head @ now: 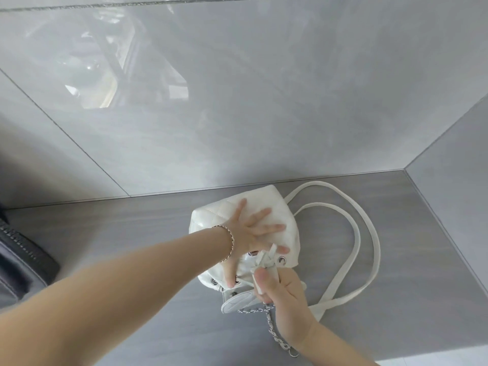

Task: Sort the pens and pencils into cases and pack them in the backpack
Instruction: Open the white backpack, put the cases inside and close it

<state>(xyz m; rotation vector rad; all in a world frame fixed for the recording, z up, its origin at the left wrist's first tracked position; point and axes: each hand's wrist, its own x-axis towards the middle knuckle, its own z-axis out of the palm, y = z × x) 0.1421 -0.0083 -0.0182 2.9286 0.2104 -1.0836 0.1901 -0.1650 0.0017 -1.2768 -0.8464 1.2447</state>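
Note:
A small white quilted backpack [274, 207] lies on its side on the grey countertop [132, 233], close to the back wall. My left hand [250, 233] rests flat on the bag with fingers spread, pressing it down. My right hand [280, 289] pinches the white drawstring [264, 262] at the bag's mouth, which is gathered nearly shut. The flap [235, 305] and a silver chain [274, 331] hang toward me. No pens, pencils or cases are in sight.
Two white shoulder straps [369, 233] loop over the counter to the right of the bag. A dark zipped bag [18, 262] sits at the left edge. Glossy grey wall tiles [237, 101] rise behind, and a side wall [454, 167] closes the right corner.

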